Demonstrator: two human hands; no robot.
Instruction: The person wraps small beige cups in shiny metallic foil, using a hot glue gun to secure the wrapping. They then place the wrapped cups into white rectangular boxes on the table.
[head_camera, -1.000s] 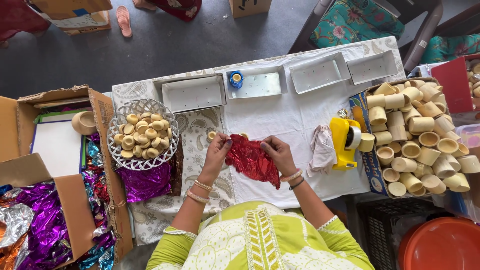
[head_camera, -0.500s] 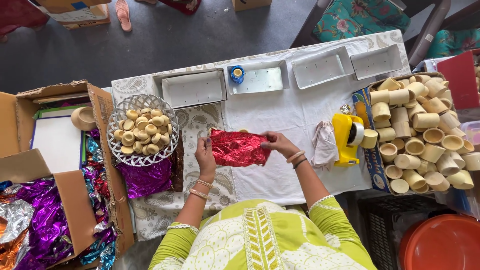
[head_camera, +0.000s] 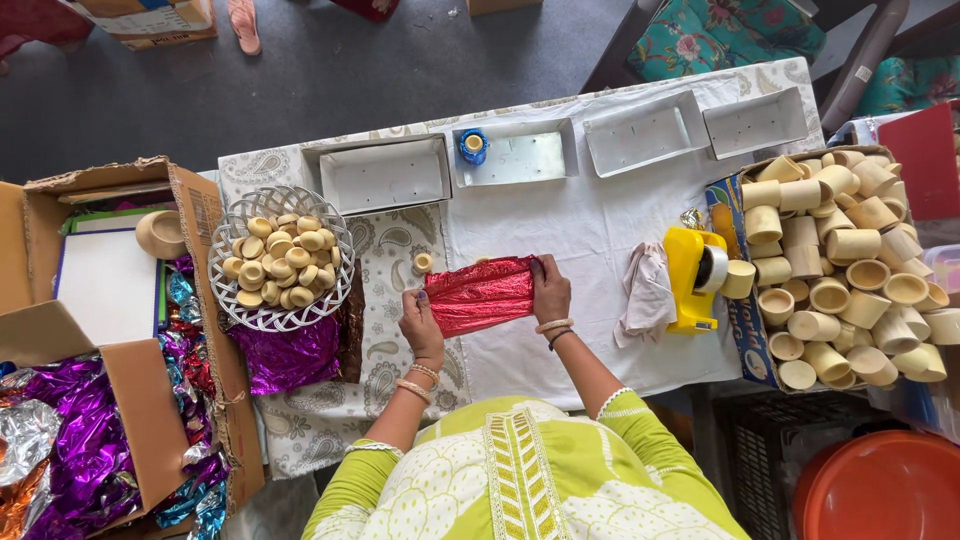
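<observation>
1. While the camera looks straight down at the table (head_camera: 560, 225), both hands are pinching one sheet of shiny red foil (head_camera: 482, 294) and holding it stretched out flat between them, just above the white cloth.
2. Left hand (head_camera: 422, 322) has the lower-left edge of the foil, fingers closed tight on it. Right hand (head_camera: 551, 290) grips the right edge the same way, bangles on both wrists.
3. A single small tan cup (head_camera: 423, 262) sits on the patterned cloth right by the foil's top-left corner; can't tell if it's touching.
4. Further left there's a white wire basket (head_camera: 335, 262) full of little round tan pieces, sitting on some purple foil (head_camera: 290, 355).
5. To the right: a crumpled cloth (head_camera: 648, 295), then a yellow tape dispenser (head_camera: 690, 275), then a box piled with tan cups (head_camera: 850, 260).
6. Four shallow white trays (head_camera: 385, 175) line the far edge of the table.
7. A cardboard box (head_camera: 190, 230) on the far left holds more purple foil.
</observation>
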